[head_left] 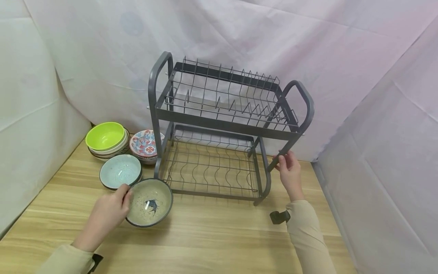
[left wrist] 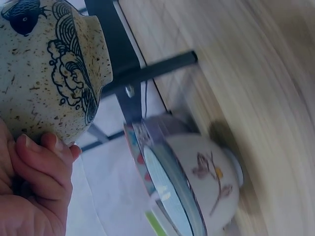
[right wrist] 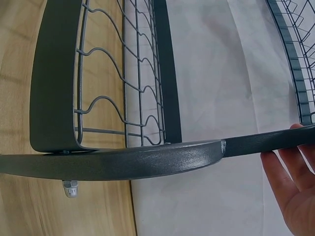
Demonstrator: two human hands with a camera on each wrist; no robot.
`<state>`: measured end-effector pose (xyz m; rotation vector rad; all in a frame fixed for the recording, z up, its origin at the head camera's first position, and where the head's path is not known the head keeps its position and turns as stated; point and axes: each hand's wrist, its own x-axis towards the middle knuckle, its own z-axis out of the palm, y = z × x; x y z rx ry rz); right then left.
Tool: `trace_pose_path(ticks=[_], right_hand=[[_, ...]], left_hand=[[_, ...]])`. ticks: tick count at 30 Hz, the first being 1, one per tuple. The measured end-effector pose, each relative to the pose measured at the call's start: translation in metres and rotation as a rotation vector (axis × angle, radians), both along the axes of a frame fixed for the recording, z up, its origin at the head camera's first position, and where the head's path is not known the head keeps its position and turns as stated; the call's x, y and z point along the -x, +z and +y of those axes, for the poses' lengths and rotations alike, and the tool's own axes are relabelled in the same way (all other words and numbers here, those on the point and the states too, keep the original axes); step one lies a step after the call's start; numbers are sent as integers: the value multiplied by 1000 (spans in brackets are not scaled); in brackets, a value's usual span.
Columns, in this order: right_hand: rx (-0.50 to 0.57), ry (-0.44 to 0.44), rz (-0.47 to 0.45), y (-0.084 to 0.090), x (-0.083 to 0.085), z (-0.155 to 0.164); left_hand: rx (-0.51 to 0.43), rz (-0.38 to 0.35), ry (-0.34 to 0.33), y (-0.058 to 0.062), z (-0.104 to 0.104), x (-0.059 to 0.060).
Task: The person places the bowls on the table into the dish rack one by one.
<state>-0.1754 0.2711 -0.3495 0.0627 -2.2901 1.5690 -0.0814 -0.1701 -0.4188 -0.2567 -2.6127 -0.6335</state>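
A: Nearest us, we're seeing the left hand (head_left: pixel 108 214) gripping the speckled fish bowl (head_left: pixel 149 203) by its rim, on the wooden table (head_left: pixel 219 236) before the rack.

B: Further right, we're watching the right hand (head_left: pixel 289 172) grasping the grey dish rack (head_left: pixel 226 125) by its side leg.

A: Behind, we're noticing the blue bowl (head_left: pixel 120 171), the green bowl (head_left: pixel 105 136) and the patterned bowl (head_left: pixel 145 144) sitting together.
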Motion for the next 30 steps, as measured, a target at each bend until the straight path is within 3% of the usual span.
trace_pose_path(ticks=[8,15,23,30], right_hand=[[5,1,-20,-1,3,3],[9,-14,-37,-2,3,2],[38,-4,-27,-19,13,14],[35,8,-7,-21,14,15]], left_hand=[[-23,-3,-66,-10,21,-1],[-5,-84,-105,-11,34,-3],[11,-57,-134,-16,49,0],[-13,-89,-163,-17,67,2]])
